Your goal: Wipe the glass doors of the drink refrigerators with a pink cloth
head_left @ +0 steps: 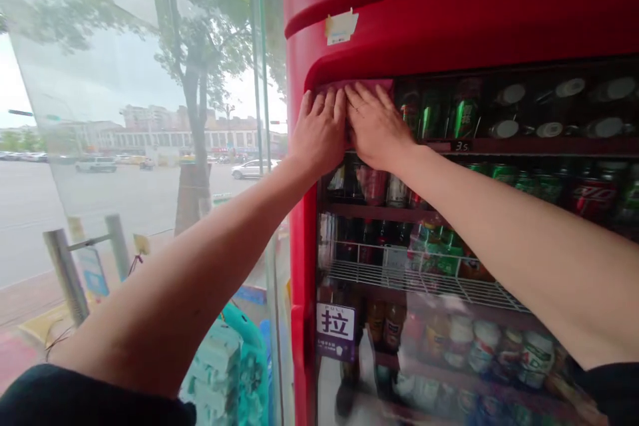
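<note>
We press our left hand (319,134) and right hand (377,126), both open and flat, on a pink cloth (357,84) on the red fridge (424,13), just beside cans (449,110).

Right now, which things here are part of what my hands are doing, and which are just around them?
Part of it: left hand, right hand, pink cloth, red drinks cooler door.

Just around: green cans, wire rack, sign marked 拉, taped paper note.
</note>
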Demonstrator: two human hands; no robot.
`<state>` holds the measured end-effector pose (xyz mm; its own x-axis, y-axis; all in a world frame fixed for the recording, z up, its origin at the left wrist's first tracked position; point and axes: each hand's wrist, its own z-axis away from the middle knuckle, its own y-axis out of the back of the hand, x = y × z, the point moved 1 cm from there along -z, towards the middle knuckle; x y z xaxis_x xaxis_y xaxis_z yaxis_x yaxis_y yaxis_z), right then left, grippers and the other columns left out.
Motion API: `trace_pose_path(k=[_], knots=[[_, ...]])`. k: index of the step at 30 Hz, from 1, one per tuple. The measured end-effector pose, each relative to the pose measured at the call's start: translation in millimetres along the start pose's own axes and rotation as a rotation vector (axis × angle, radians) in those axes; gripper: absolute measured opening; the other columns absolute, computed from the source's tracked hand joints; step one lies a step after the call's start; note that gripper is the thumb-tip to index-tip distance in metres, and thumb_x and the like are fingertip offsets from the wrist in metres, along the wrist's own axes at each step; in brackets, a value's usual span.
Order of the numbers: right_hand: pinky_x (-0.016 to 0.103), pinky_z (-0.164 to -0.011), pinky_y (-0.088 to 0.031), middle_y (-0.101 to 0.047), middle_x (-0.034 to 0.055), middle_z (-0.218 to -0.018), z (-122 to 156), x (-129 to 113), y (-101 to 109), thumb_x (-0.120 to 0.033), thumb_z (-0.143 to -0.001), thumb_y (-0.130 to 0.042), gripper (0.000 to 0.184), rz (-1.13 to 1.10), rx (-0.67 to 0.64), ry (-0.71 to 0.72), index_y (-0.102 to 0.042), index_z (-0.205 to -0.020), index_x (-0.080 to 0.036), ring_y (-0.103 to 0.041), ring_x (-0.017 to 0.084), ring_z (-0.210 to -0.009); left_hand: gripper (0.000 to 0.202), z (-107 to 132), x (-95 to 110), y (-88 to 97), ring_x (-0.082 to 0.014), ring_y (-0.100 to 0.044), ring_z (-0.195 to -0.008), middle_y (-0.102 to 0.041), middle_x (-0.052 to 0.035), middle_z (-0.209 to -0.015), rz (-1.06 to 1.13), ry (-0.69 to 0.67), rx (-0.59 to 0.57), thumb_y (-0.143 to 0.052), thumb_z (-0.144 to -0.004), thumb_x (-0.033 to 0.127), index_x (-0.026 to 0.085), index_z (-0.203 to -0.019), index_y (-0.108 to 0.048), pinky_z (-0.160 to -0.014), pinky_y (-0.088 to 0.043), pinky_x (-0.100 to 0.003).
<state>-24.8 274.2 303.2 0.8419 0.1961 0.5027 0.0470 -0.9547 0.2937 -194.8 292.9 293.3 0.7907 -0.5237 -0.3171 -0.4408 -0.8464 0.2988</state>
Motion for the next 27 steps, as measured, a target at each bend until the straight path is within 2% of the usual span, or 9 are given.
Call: trace_pose_path(k=[4, 8, 11, 14, 16, 22, 27], knots=[[0.066, -0.14, -0.008, -0.031, 0.0132, -0.182, 15, -14, -9, -0.03, -0.114, -0.031, 0.063, -0.03, -0.017, -0.057, -0.03, -0.174, -0.011, -0.02, 0.032, -0.172, 0.075, 18, -3, -13.0, -0.0308, -0.026, -0.171, -0.033, -0.0118, -0.183, 0.136, 0.031, 0.021, -0.046, -0.103, 0.032, 0.015, -0.174, -0.029, -0.143, -0.005, -0.057], [0.061, -0.141, -0.004, -0.029, 0.0116, -0.184, 28, -36, -11, -0.021, -0.115, -0.024, 0.06, -0.01, -0.061, -0.116, -0.033, -0.173, -0.009, -0.018, 0.032, -0.172, 0.077, 38, -2, -21.7, -0.0294, -0.019, -0.173, -0.029, -0.0091, -0.185, 0.193, 0.04, 0.025, -0.047, -0.103, 0.032, 0.017, -0.176, -0.026, -0.142, 0.001, -0.056], [0.062, -0.141, -0.006, -0.03, 0.0116, -0.183, 47, -53, -16, -0.019, -0.114, -0.029, 0.061, 0.004, -0.071, -0.137, -0.032, -0.173, -0.008, -0.019, 0.032, -0.172, 0.074, 62, 4, -27.4, -0.0298, -0.021, -0.173, -0.026, -0.0092, -0.186, 0.17, 0.051, 0.012, -0.045, -0.105, 0.03, 0.018, -0.176, -0.027, -0.143, 0.001, -0.055], [0.064, -0.142, -0.01, -0.031, 0.0084, -0.183, 74, -73, -25, -0.018, -0.113, -0.031, 0.062, -0.009, -0.063, -0.15, -0.031, -0.175, -0.015, -0.021, 0.029, -0.172, 0.071, 95, 15, -31.5, -0.0302, -0.022, -0.173, -0.023, -0.0119, -0.186, 0.116, 0.043, -0.004, -0.041, -0.108, 0.029, 0.015, -0.176, -0.026, -0.143, 0.001, -0.057], [0.061, -0.143, -0.01, -0.031, 0.0071, -0.183, 95, -88, -31, -0.018, -0.113, -0.031, 0.062, -0.01, -0.069, -0.17, -0.033, -0.175, -0.018, -0.021, 0.026, -0.172, 0.069, 118, 23, -33.6, -0.0299, -0.021, -0.173, -0.023, -0.0142, -0.185, 0.078, 0.029, -0.025, -0.039, -0.11, 0.03, 0.011, -0.176, -0.027, -0.143, 0.001, -0.057], [0.062, -0.142, -0.016, -0.03, 0.0084, -0.181, 162, -136, -51, -0.014, -0.111, -0.036, 0.066, -0.04, -0.107, -0.211, -0.029, -0.176, -0.018, -0.022, 0.027, -0.172, 0.066, 186, 40, -38.5, -0.0294, -0.026, -0.171, -0.025, -0.0124, -0.183, 0.049, 0.008, -0.122, -0.042, -0.112, 0.028, 0.016, -0.176, -0.031, -0.143, -0.001, -0.062], [0.059, -0.138, -0.029, -0.041, 0.0146, -0.175, 222, -174, -64, -0.012, -0.108, -0.043, 0.066, -0.011, -0.119, -0.182, -0.036, -0.173, -0.011, -0.034, 0.029, -0.168, 0.062, 247, 52, -44.6, -0.0309, -0.031, -0.169, -0.029, -0.0108, -0.181, 0.041, -0.048, -0.22, -0.045, -0.111, 0.026, 0.018, -0.172, -0.041, -0.142, -0.011, -0.063]])
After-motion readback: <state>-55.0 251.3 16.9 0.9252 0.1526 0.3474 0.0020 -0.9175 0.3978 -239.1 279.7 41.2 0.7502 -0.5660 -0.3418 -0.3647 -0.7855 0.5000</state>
